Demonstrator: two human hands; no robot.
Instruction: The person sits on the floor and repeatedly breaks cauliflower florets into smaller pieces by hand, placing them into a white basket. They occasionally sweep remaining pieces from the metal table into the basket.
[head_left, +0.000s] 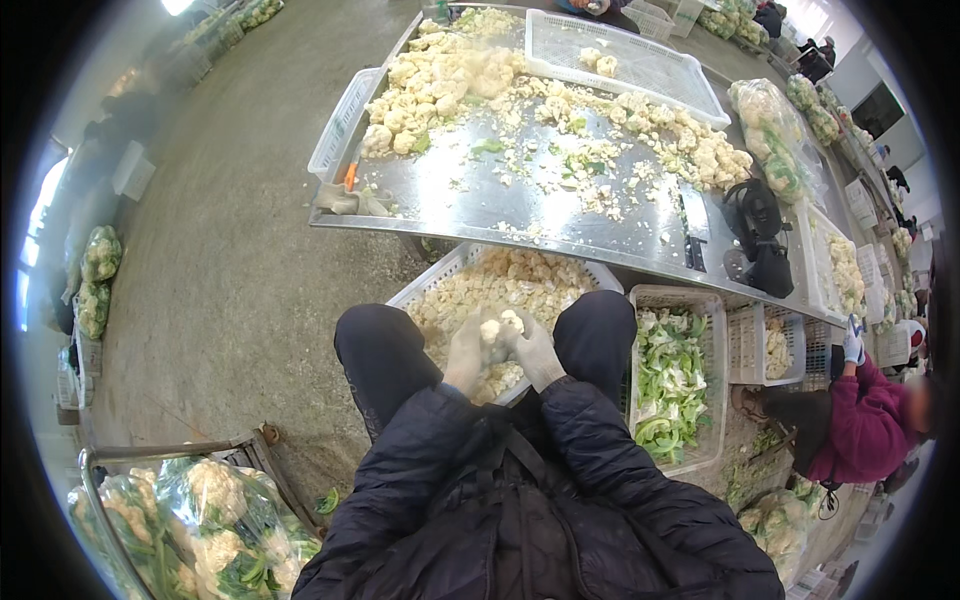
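My left hand (464, 354), in a pale glove, has a white cauliflower floret (490, 331) at its fingertips. A second floret (512, 321) is held by my right hand (538, 354), gloved alike. The two hands are close together between my knees, over a white plastic crate (604, 274) full of cut cauliflower florets (517, 275). Haze blurs the fingers, so their exact grip is partly hidden. Beyond the crate stands a metal table (465, 199) with a heap of florets (427, 94) at its far left and crumbs scattered over the top.
A knife (691, 232) and a black bag (759, 232) lie on the table's right. An orange-handled tool (350, 177) is at its left corner. A crate of leaf trimmings (717, 442) is by my right knee. Bagged cauliflowers (217, 510) fill a cart behind left. Another person (862, 427) sits at right.
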